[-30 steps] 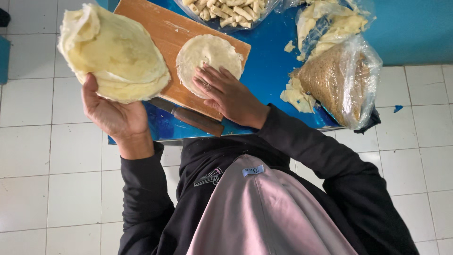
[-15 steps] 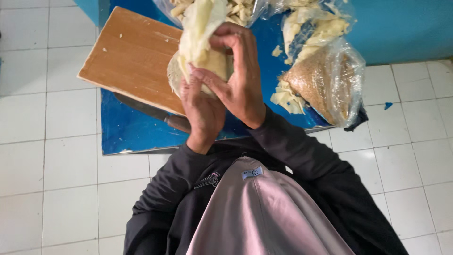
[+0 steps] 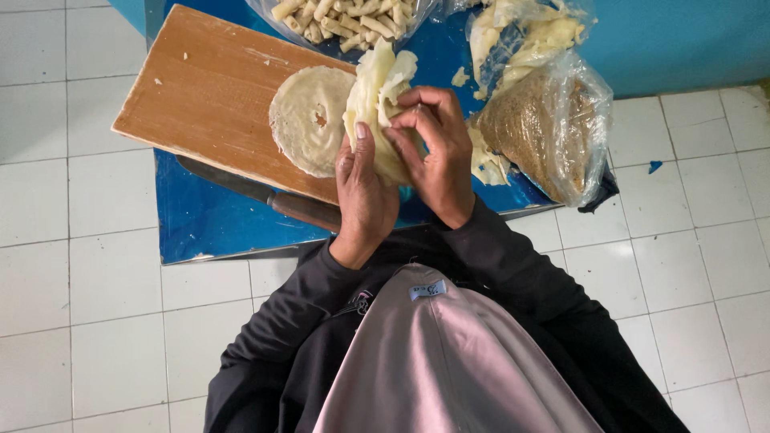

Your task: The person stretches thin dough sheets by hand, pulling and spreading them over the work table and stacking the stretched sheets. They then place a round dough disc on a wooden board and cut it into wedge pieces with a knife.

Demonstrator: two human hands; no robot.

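Both hands, the left hand [image 3: 362,188] and right hand [image 3: 433,152], clenched a stack of thin pastry wrappers [image 3: 377,100] above the wooden cutting board [image 3: 208,96], beside one round wrapper [image 3: 309,120] near the blue worktop's [image 3: 208,220] middle

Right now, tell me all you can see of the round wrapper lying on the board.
The wrapper is a thin, pale cream disc, dough-like, with a slightly rough edge and a small brownish spot near its middle. It lies flat on the right part of the wooden board. Its right edge is covered by the stack of wrappers that the left hand and right hand hold above it. Whether they touch it cannot be told.
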